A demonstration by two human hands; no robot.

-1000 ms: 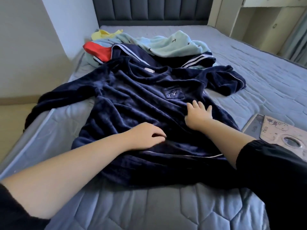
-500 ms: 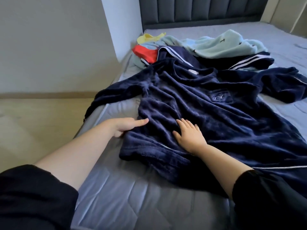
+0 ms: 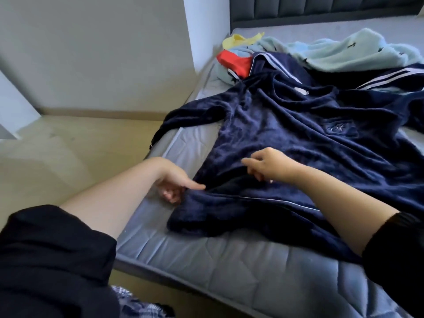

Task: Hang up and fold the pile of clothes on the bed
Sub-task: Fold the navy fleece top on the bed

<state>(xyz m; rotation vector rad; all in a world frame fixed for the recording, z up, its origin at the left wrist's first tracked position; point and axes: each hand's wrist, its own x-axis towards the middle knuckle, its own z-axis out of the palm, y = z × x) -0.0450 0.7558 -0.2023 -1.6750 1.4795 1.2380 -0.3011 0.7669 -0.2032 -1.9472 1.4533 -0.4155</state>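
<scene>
The left hand (image 3: 175, 185) pinches the near left corner of the navy top (image 3: 298, 143), thumb above and fingers tucked beneath. The right hand (image 3: 270, 165) grips a fold just beside it, fingers curled. The top lies spread on the bed (image 3: 252, 260); more clothes (image 3: 332, 51) are heaped behind it, touching its collar.
</scene>
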